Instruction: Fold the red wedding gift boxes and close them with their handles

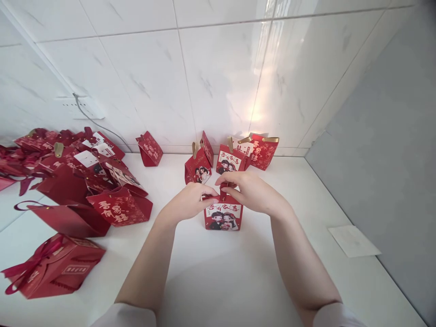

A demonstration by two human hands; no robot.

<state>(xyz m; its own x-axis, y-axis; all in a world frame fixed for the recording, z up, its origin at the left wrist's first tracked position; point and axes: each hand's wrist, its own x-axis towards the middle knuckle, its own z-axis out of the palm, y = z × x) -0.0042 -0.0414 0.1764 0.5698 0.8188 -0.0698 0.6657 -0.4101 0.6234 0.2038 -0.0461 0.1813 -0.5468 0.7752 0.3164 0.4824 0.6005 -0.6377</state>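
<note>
Small red cardboard gift box with a cartoon couple on its front is standing upright on the white countertop, centre, close in front of the person. Left hand is pinching the box's top edge from the left, fingers curled onto it. Right hand is clasping the top from the right, thumb and fingers closing on the red tab there. Behind it, similar small red boxes with gold handles are standing along the white tiled wall. Heap of red paper boxes is lying at left, larger red box with a ribbon bow sitting nearer the front. White paper sheet is lying at right.
</note>
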